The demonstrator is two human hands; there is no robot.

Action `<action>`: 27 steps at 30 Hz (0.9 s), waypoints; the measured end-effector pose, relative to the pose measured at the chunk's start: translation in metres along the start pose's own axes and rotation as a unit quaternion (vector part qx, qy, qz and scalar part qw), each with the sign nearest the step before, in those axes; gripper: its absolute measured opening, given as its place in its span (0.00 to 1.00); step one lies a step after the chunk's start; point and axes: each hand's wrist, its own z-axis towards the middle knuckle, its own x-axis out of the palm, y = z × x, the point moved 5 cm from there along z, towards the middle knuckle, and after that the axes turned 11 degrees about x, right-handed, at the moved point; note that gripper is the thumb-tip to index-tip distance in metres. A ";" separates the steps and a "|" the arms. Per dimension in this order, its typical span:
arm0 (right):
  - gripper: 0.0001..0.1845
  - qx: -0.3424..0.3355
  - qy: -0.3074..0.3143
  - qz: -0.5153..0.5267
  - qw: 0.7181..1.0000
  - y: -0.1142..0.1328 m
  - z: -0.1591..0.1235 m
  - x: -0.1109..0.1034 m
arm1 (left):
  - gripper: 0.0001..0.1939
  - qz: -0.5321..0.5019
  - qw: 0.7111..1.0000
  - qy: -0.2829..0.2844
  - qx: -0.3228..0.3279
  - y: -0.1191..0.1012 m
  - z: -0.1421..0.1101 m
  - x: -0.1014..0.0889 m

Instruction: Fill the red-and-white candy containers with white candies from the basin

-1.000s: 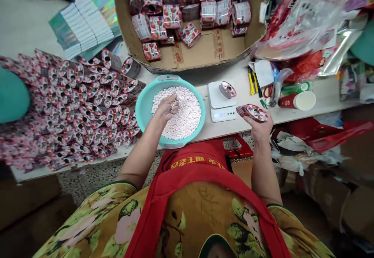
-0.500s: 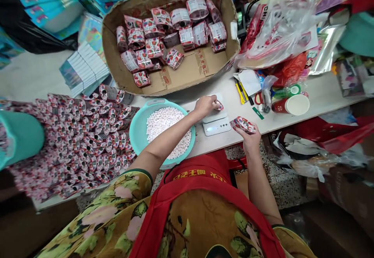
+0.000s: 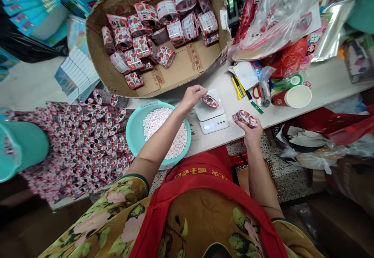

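Note:
My left hand [image 3: 191,95] hovers over a small white scale [image 3: 210,116], its fingers pinched together above an open strawberry-print pouch [image 3: 210,101] that stands on the scale's plate. What the fingertips hold is too small to see. My right hand [image 3: 250,130] grips a few empty strawberry-print pouches [image 3: 244,118] just right of the scale. A teal bowl [image 3: 134,127] of small white candies [image 3: 165,131] sits left of the scale, under my left forearm.
A big pile of empty pouches [image 3: 87,141] covers the table's left. A cardboard box [image 3: 181,65] with filled pouches stands behind. Pens, scissors, a red cup [image 3: 292,97] and plastic bags [image 3: 277,16] crowd the right side. Another teal bowl [image 3: 20,147] sits far left.
My left hand left the candy bowl, reached across to the pouch on the scale, and now hovers pinched just above it. My right hand kept its pouches.

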 end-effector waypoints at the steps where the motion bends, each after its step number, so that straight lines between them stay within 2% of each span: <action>1: 0.36 -0.001 -0.004 0.002 1.000 -0.001 0.001 -0.002 | 0.12 0.026 0.999 0.012 0.015 -0.005 0.004 0.000; 4: 0.36 -0.003 -0.010 -0.003 1.000 -0.003 0.003 -0.006 | 0.06 0.178 0.974 0.107 0.086 -0.022 0.023 0.021; 6: 0.36 -0.003 -0.011 0.001 1.000 -0.004 0.003 -0.009 | 0.06 0.281 0.937 0.178 0.110 -0.027 0.041 0.049; 8: 0.36 -0.003 -0.015 0.004 1.000 -0.004 0.003 -0.013 | 0.10 0.334 0.907 0.228 0.115 -0.024 0.060 0.080; 9: 0.36 -0.005 -0.019 0.004 1.000 -0.003 0.003 -0.014 | 0.12 0.335 0.904 0.241 0.109 -0.020 0.068 0.094; 11: 0.35 -0.010 -0.028 0.002 1.000 -0.002 0.003 -0.019 | 0.15 0.302 0.918 0.242 0.084 -0.010 0.081 0.114; 13: 0.34 -0.016 -0.037 0.003 0.999 -0.003 0.005 -0.024 | 0.17 0.270 0.933 0.229 0.059 0.003 0.087 0.125; 15: 0.34 -0.022 -0.046 0.007 0.999 -0.005 0.008 -0.029 | 0.17 0.278 0.930 0.235 0.050 0.012 0.087 0.129; 18: 0.35 -0.026 -0.061 0.017 0.998 -0.010 0.011 -0.036 | 0.14 0.317 0.909 0.265 0.061 0.014 0.083 0.125; 21: 0.36 -0.024 -0.068 0.027 0.997 -0.016 0.015 -0.039 | 0.08 0.339 0.898 0.266 0.092 -0.003 0.077 0.104; 24: 0.36 -0.022 -0.064 0.026 0.997 -0.022 0.018 -0.037 | 0.09 0.341 0.898 0.246 0.133 -0.029 0.058 0.064; 27: 0.36 -0.019 -0.052 0.025 0.998 -0.025 0.017 -0.031 | 0.12 0.354 0.897 0.222 0.142 -0.045 0.023 0.017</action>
